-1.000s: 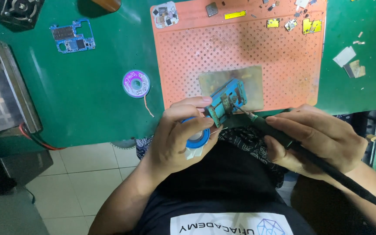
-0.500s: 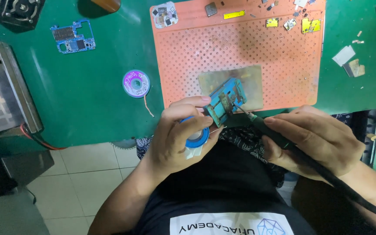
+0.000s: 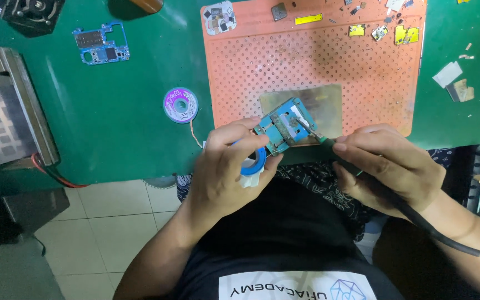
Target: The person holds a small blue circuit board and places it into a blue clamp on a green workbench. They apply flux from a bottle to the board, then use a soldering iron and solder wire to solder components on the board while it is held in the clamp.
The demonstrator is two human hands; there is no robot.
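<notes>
The left hand point(image 3: 223, 166) grasps a small blue circuit board point(image 3: 281, 126) at its near left end, with a blue tape roll point(image 3: 254, 161) tucked under the fingers. The right hand point(image 3: 387, 166) is closed around a soldering iron point(image 3: 329, 145), held like a pen, and its tip touches the far right part of the board. The board lies between both hands, at the near edge of the orange perforated mat point(image 3: 312, 66) on the green worktop point(image 3: 123, 111); its long axis runs tilted, from near left to far right. The iron comes in from the right (its cable trails off to the right). A purple solder wick spool point(image 3: 180, 105) sits left of the mat, well apart.
</notes>
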